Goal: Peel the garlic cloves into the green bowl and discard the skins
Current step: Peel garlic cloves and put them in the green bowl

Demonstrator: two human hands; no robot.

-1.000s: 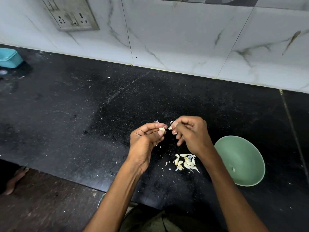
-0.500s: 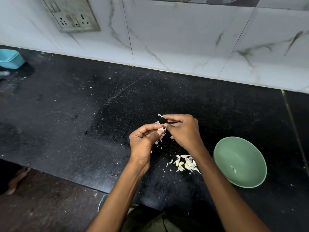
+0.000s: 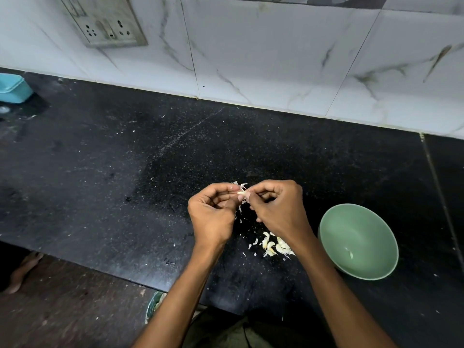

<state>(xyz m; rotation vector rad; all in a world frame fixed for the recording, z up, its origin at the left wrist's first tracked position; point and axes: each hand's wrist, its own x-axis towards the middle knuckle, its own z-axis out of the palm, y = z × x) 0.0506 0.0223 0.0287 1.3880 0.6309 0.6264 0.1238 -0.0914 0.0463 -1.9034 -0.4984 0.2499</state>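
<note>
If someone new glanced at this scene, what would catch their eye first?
Most likely the two hands at centre, the left hand and right hand pinching a garlic clove over the black counter. Next, the green bowl at right, and the garlic pile beside it.

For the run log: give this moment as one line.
stage: peeling | left hand: pinches garlic clove | right hand: pinches its skin | green bowl: one peeled clove | pile of cloves: on counter

Your hands meet over the counter (image 3: 125, 172) — the cloves (image 3: 276, 246) lie just before them, the bowl (image 3: 331, 237) to their right, a box (image 3: 13, 89) far left by the wall (image 3: 276, 59).
</note>
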